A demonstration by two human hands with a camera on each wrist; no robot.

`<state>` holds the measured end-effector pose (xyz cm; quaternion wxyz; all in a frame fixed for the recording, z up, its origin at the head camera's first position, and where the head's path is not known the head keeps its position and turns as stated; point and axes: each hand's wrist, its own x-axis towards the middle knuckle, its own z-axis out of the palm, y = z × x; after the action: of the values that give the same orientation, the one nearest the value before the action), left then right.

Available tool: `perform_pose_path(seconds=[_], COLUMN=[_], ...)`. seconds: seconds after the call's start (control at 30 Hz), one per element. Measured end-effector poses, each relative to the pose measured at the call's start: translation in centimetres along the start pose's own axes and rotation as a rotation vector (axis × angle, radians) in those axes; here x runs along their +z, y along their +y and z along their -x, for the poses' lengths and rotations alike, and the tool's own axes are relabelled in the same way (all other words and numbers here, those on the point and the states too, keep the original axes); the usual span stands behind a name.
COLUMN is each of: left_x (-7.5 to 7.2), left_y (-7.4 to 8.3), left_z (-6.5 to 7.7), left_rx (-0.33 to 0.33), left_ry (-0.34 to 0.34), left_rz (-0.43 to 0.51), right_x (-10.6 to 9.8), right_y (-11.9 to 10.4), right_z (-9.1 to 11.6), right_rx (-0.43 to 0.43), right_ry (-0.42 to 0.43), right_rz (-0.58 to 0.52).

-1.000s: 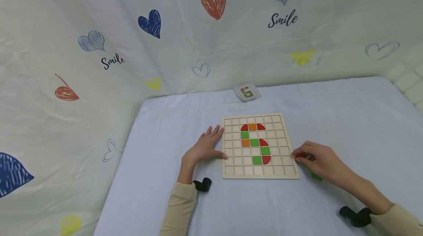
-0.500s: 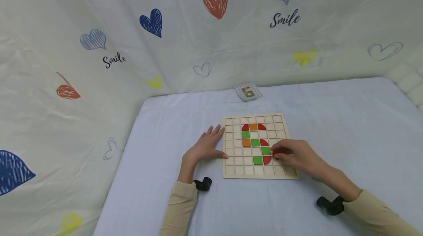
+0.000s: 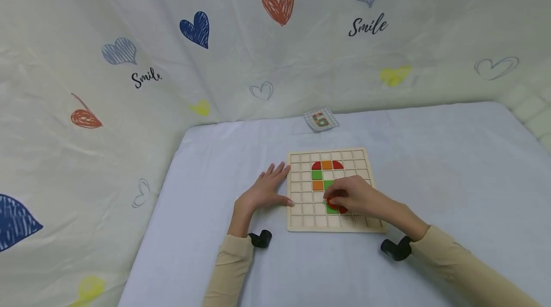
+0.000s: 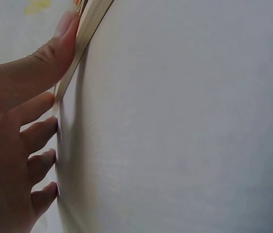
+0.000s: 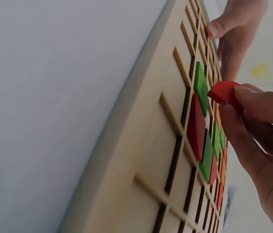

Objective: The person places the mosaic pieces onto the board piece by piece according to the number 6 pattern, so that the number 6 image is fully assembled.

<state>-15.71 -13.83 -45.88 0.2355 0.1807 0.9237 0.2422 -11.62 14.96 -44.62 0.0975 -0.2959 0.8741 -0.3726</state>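
My right hand (image 3: 357,195) pinches a red quarter-round tile (image 5: 226,93) between thumb and fingers, low over the wooden grid board (image 3: 302,221). Just under it in the head view lies a green square tile (image 3: 331,209). Spread along the board's left side, my left hand (image 3: 264,193) has its thumb on the rim and its fingertips at the edge. Upper cells hold an orange square (image 3: 326,165) between two red quarter-rounds, with a green square (image 3: 316,174) and another orange square (image 3: 317,185) below. The right hand hides some tiles in the head view.
A small card (image 3: 321,120) with a coloured grid pattern lies at the back of the white-covered table (image 3: 232,154). Behind it hangs a pale cloth (image 3: 224,77) printed with hearts. Each wrist wears a small black camera.
My right hand has carried the red tile leftward from beside the board's right edge to over its lower middle. The left hand stays at the board's left side.
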Motion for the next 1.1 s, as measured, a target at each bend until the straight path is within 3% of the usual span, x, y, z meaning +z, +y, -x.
perform_pose_path(seconds=[0.33,0.63,0.87,1.1], left_x=[-0.1,-0.1,-0.1,-0.2], left_y=[-0.2,-0.3,-0.4,-0.4], left_z=[0.0,-0.1,-0.1,-0.1], left_rx=[0.008,0.005,0.003,0.0], left_ry=[0.005,0.005,0.006,0.004], left_rz=[0.014,-0.012,-0.002,-0.007], right_x=[1.5,2.3,2.4,2.5], right_y=[-0.4,-0.8,-0.9,-1.1], right_z=[-2.1,-2.4,-2.3,-2.2], right_rx=[-0.051,-0.148,-0.087,-0.078], right_ry=[-0.09,-0.078,-0.131,-0.116], right_rz=[0.011,0.125,0.11,0.137])
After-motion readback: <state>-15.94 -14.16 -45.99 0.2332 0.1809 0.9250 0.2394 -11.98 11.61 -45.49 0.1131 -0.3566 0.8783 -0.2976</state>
